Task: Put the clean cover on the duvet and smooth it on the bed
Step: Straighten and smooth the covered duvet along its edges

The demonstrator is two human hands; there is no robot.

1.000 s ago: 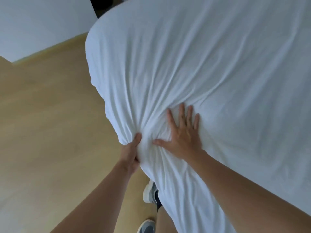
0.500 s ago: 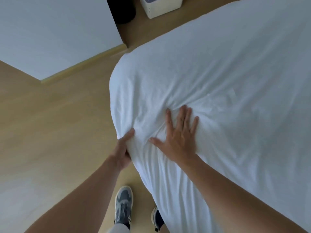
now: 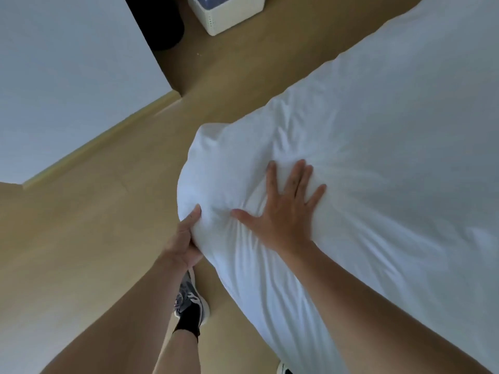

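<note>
At the near corner of the cover (image 3: 213, 157), the L hand (image 3: 183, 238) pinches a fat bunch of fabric: thumb on top, the other fingers tucked under & out of sight. Just beside it the R hand (image 3: 280, 211) lies flat on the cover, its fingers (image 3: 298, 179) straight & spread wide, holding nothing, pressing down. Creases fan out from btwn the two hands. The cover lies over the bed (image 3: 459, 36), with this corner puffed up & hanging past the edge above the floor (image 3: 94, 252). The duvet can't be seen; prob. it is inside. A shoe (image 3: 190, 298) stands below the L hand.

Step in hand, as I read it: seat the duvet corner in the cover corner, then smooth. To do it well, grip both layers w/ the L hand, not the cover alone, else the filling may slide away. Pull the corner out twd the body while the R palm sweeps away from the grip w/ light, even pressure, so creases run out rather than bunch. Check the tip is filled, no empty flap. Don't drag the lot off the bed.
</note>
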